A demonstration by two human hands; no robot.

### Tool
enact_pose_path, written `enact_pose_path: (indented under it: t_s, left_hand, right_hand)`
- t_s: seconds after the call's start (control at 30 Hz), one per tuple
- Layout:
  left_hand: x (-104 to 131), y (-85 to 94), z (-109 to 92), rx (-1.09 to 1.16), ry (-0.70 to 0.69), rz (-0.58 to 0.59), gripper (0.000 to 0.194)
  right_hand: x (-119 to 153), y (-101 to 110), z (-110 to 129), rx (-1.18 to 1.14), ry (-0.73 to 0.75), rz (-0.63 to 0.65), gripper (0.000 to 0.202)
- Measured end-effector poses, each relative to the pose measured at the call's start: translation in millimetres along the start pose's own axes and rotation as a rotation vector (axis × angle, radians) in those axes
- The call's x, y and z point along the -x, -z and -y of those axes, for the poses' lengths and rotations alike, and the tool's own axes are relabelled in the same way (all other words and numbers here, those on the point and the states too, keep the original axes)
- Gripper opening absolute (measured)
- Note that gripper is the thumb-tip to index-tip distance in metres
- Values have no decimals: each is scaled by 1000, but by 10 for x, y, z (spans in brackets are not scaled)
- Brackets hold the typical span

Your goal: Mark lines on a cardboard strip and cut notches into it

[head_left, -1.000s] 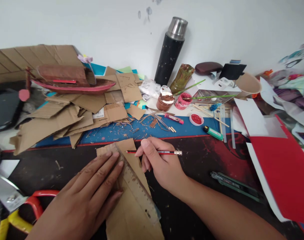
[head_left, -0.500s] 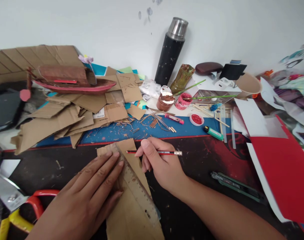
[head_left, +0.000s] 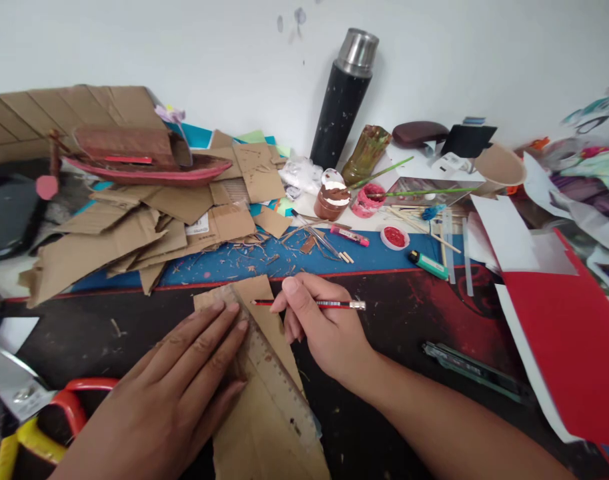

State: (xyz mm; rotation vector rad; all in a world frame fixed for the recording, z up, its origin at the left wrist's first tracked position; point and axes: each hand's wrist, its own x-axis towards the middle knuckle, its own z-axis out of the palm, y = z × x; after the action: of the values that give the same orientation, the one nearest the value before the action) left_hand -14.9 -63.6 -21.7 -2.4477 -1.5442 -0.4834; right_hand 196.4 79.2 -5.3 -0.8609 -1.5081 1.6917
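A strip of brown cardboard lies on the dark mat in front of me, with a clear plastic ruler slanting across it. My left hand is laid flat, its fingertips pressing on the ruler's upper end and the cardboard. In my right hand a red and black pencil is pinched between thumb and fingers. The pencil's tip points left, over the cardboard just right of the ruler; whether it touches cannot be told.
Scissors lie at the lower left, a utility knife at the right beside red paper. Behind are cardboard scraps, a model boat, a black flask, paint pots and a green-capped lighter-like item.
Both hands, the pencil, ruler and cardboard hold practically the same places. The view has shifted very slightly.
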Motion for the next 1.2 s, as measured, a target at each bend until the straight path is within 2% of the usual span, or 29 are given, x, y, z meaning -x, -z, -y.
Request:
enact_pose_path:
  t_s: [1.0,1.2]
  left_hand:
    - [-30,-9,18,-42,-8,1,70]
    - [-71,25,51,-74,-27,-25,61]
  right_hand:
    - [-5,3,10,39,3,13,55]
    - [-25,-6,-2,21,8,9,57]
